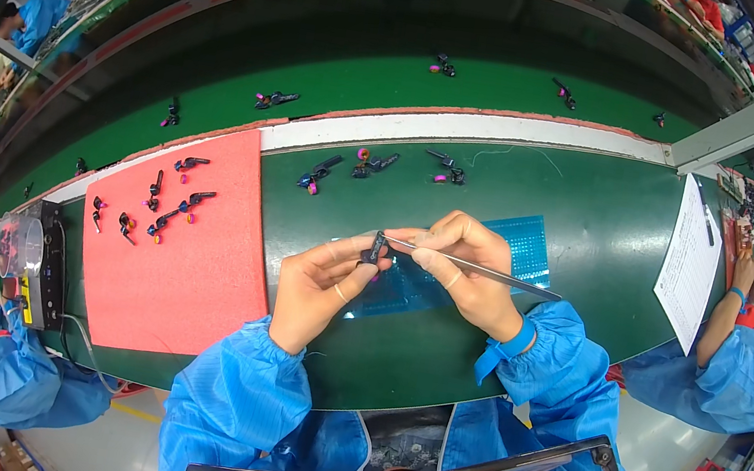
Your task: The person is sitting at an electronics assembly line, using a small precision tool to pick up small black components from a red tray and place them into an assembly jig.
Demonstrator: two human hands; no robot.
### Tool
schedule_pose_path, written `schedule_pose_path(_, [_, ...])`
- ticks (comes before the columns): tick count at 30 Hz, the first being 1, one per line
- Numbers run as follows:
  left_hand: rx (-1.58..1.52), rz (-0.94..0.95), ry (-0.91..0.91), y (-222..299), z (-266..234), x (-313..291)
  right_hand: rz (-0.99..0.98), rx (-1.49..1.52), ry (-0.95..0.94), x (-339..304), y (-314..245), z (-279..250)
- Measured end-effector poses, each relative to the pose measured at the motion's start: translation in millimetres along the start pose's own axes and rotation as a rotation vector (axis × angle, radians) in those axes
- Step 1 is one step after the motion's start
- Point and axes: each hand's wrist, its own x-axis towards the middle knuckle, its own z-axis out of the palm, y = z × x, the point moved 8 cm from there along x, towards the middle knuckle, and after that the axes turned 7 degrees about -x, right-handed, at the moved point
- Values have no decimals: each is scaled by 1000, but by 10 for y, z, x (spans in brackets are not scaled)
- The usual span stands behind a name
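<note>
My left hand is closed, pinching a small black part between thumb and fingers over the green table. A bit of pink shows just below that part. Metal tweezers are gripped in my right hand, which wears a blue wrist strap. Their thin end reaches left to the top of the black part; whether the tips touch it is too small to tell. Under both hands lies a translucent blue gridded sheet. Beyond them, several similar black parts with pink or orange round ends lie on the table.
A pink foam mat at left carries several more parts. Left of it stands a black device with a hose. Behind a white ledge runs a green belt with scattered parts. A paper sheet with a pen lies right; co-workers sit both sides.
</note>
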Motion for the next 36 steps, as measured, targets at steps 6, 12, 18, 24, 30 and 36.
schedule_pose_path(6, [2, -16, 8, -15, -9, -10, -1, -12, 7, -8, 22, 5])
schedule_pose_path(12, [-18, -1, 21, -95, -33, 30, -54, -163, 14, -23, 18, -25])
schedule_pose_path(18, [-27, 12, 137, -53, -223, 49, 128, -72, 22, -14, 168, -13])
schedule_pose_path(24, [-54, 3, 199, -68, -317, 73, 361, -159, -33, -69, 450, 43])
schedule_pose_path(30, [-41, -5, 202, -59, -319, 62, 332, -312, -47, -64, 440, 69])
schedule_pose_path(36, [-47, -9, 189, -78, -290, 69, 304, -361, -55, -67, 444, 63])
